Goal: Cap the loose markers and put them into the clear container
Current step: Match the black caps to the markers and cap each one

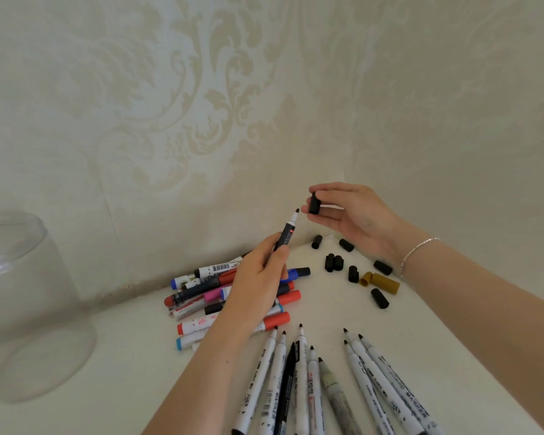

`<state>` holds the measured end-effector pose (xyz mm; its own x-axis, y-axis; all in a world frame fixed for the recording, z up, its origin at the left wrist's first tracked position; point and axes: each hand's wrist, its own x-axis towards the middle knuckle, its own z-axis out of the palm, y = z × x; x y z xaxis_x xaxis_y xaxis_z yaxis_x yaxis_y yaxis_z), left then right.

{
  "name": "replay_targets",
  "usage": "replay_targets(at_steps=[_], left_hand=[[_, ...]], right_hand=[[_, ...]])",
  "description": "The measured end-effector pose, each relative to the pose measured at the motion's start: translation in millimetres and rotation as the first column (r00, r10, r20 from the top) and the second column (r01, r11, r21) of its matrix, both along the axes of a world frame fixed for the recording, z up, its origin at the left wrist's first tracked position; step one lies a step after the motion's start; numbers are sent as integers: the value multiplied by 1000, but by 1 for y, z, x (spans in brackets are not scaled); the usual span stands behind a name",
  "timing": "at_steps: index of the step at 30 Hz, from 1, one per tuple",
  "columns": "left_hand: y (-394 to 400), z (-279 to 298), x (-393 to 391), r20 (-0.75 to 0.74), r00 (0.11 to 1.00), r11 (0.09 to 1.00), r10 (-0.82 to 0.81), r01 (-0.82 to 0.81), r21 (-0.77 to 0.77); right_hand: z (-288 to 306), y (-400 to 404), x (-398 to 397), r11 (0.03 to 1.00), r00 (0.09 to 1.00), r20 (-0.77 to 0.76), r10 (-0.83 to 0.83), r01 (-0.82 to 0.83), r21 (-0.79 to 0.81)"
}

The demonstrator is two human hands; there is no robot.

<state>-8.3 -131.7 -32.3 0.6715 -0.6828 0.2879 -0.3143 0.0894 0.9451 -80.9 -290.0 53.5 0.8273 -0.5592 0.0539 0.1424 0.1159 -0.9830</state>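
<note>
Left hand [258, 277] gripping a black uncapped marker [285, 232], white neck, dark tip raised above the table, right hand [349, 211] pinching a black cap [314, 203] just beside the tip, clear jar [25, 306] at left

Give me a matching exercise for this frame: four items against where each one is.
Items:
1. black cap
2. uncapped black marker
3. clear container
4. mustard-coloured cap

Places:
A. far left, on the table
B. in the left hand
C. in the right hand
D. lying on the table among loose black caps

Pairs: 1-C, 2-B, 3-A, 4-D
</note>
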Motion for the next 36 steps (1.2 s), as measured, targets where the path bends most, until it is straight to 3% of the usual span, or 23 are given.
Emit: replay_targets(at_steps=[7, 14, 18, 22, 29, 36], left_hand=[[1, 0, 1, -6, 1000, 1000, -7, 7, -6], [1, 0, 3, -11, 1000, 999, 20, -20, -30], [1, 0, 3, -17, 999, 999, 50, -50, -19], [2, 2, 6, -27, 997, 997, 77, -78, -27], [1, 1, 0, 29, 999, 999, 38, -38, -3], [1, -1, 1, 26, 999, 1000, 25, -25, 3]], right_hand=[[-5, 15, 7, 1000, 1000, 19, 4, -4, 7], [-5, 13, 6, 992, 992, 65, -111, 107, 67], [-7, 15, 3, 988, 987, -48, -152, 151, -24], [-16, 14, -1, 988, 988, -108, -106, 117, 98], [-8, 17, 0, 959, 989, 89, -116, 88, 271], [-4, 24, 4, 994, 997, 57, -59, 53, 94]])
